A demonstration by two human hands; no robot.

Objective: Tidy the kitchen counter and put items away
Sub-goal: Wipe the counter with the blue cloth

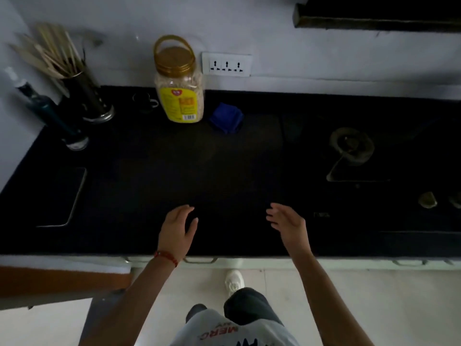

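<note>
Both of my hands hover over the front middle of the black counter (224, 166), holding nothing. My left hand (175, 229) has relaxed fingers and a red thread at the wrist. My right hand (287, 223) is held edge-on with loose fingers. At the back stands a clear plastic jar (178, 81) with a gold lid, a handle and a yellow label. A crumpled blue cloth (227, 117) lies just right of the jar. At the back left stand a dark bottle (47, 108) and a dark cup of wooden sticks (84, 93).
A dark phone-like slab (62, 196) lies flat at the counter's left. A gas stove with a burner (351, 146) and knobs (427, 199) fills the right side. A white socket strip (226, 64) sits on the wall. Drawer handles (199, 260) run below the counter's front edge.
</note>
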